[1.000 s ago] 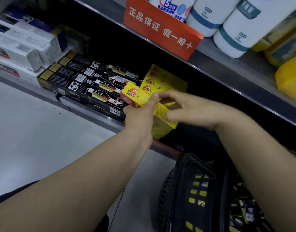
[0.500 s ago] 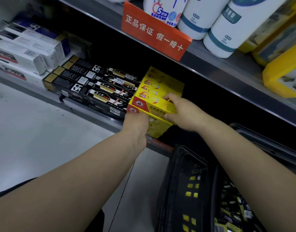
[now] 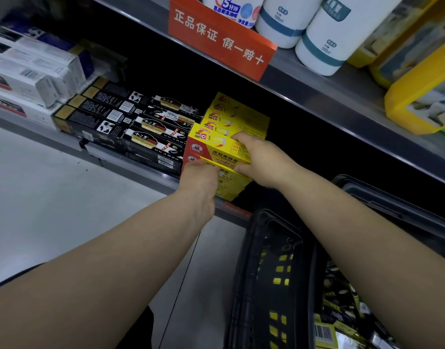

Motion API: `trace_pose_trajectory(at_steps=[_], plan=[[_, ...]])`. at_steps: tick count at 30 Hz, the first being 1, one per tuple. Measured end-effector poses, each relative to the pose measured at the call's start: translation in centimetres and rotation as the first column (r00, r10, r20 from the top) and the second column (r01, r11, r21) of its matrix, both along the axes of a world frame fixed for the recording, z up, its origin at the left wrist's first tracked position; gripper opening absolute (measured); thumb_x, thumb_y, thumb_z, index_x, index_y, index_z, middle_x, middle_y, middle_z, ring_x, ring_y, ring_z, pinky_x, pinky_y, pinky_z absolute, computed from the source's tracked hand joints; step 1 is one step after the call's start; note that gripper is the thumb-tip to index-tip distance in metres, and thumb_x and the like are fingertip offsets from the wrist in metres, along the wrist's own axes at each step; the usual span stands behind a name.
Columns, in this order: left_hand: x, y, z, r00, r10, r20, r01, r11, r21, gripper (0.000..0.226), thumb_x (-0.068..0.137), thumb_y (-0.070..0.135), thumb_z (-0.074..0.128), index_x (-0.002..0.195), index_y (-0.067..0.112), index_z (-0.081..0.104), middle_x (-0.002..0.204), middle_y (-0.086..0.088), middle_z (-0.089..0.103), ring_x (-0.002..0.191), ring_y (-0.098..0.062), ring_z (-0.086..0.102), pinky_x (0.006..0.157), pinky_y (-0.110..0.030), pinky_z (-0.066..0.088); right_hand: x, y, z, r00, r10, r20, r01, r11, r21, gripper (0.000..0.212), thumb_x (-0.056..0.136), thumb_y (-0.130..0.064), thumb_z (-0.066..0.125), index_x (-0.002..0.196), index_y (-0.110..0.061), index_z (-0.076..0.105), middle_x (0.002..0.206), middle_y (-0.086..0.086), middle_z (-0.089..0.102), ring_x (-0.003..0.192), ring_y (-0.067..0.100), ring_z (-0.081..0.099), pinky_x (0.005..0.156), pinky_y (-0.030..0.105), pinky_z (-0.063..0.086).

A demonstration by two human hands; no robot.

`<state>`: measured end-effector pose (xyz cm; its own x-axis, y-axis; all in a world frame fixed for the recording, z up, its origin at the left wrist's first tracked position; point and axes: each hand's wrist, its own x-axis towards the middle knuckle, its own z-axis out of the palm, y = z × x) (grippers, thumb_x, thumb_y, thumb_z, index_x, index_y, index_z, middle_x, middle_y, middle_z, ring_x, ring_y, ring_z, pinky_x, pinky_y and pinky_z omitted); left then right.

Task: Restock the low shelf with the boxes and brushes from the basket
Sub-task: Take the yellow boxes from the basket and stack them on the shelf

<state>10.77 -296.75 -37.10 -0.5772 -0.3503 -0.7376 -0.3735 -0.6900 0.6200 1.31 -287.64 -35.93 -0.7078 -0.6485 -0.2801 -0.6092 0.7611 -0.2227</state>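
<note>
left grip (image 3: 201, 178) and right grip (image 3: 260, 157) both clamped on yellow box (image 3: 217, 149), red end panel, atop yellow stack (image 3: 244, 119)

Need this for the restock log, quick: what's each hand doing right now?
Left hand: against the near end of the yellow box stack; grip cannot be told.
Right hand: closed, holding the top yellow box.
</note>
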Motion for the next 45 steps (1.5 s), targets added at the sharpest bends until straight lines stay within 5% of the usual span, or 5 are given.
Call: trace_pose_trajectory(at_steps=[16, 24, 30, 37, 45], plan=[[1.6, 2.4, 4.0, 0.937, -0.337, -0.094, 0.309, 0.924, -0.226, 0.018, 0.087, 0.004, 0.055, 0.078, 0.019, 0.056, 0.073, 0.001, 0.054, 0.073, -0.014, 0.050, 0.059, -0.020, 0.038, 0.8, 2.7, 3.7, 0.984, -0.177, 0.011, 0.177, 0.982, -0.071, 0.056, 0.070, -0.022, 0.081, 0.119, -0.018, 0.055, 0.118, 0.008, 0.058, 0.104, 0.024, 0.057, 0.091, 0.034, 0.047], [5.0, 6.1, 7.2, 0.483, -0.865, -0.138, 0.378, 0.349, -0.858, 0.015, 0.084, 0.009, 0.062, 0.083, 0.024, 0.060, 0.078, 0.010, 0.061, 0.071, 0.000, 0.055, 0.065, -0.011, 0.043, 8.0, 14.1, 8.9, 0.917, -0.331, 0.220, 0.396, 0.813, -0.427, 0.028, 0.075, -0.005, 0.074, 0.087, -0.028, 0.061, 0.086, -0.008, 0.064, 0.074, 0.001, 0.061, 0.070, 0.013, 0.050], [5.4, 10.5, 7.5, 0.177, -0.976, 0.129, 0.264, -0.080, -0.961, 0.010, 0.088, 0.024, 0.057, 0.092, 0.033, 0.056, 0.086, 0.019, 0.057, 0.087, 0.004, 0.051, 0.074, -0.012, 0.041, 11.2, 22.5, 3.6, 0.797, -0.485, 0.359, 0.573, 0.795, -0.199, 0.023, 0.078, -0.004, 0.070, 0.084, -0.023, 0.061, 0.080, -0.004, 0.066, 0.071, 0.009, 0.062, 0.069, 0.023, 0.051], [4.5, 14.5, 6.3, 0.024, -0.955, 0.297, 0.213, -0.285, -0.934, 0.015, 0.092, 0.029, 0.050, 0.104, 0.035, 0.056, 0.089, 0.024, 0.050, 0.086, 0.005, 0.052, 0.070, -0.011, 0.042, 11.8, 28.6, -5.3, 0.791, -0.506, 0.343, 0.489, 0.861, 0.142, 0.035, 0.085, -0.015, 0.060, 0.120, -0.013, 0.055, 0.116, 0.009, 0.061, 0.105, 0.026, 0.058, 0.084, 0.034, 0.049], [3.2, 16.9, 4.5, 0.007, -0.889, 0.458, 0.236, -0.443, -0.865, 0.019, 0.091, 0.039, 0.045, 0.109, 0.039, 0.053, 0.103, 0.024, 0.055, 0.093, 0.003, 0.054, 0.076, -0.022, 0.047, 11.5, 28.2, -10.9, 0.759, -0.519, 0.394, 0.557, 0.830, 0.020, 0.054, 0.084, -0.013, 0.061, 0.132, -0.013, 0.035, 0.123, 0.012, 0.051, 0.108, 0.028, 0.054, 0.078, 0.029, 0.043]])
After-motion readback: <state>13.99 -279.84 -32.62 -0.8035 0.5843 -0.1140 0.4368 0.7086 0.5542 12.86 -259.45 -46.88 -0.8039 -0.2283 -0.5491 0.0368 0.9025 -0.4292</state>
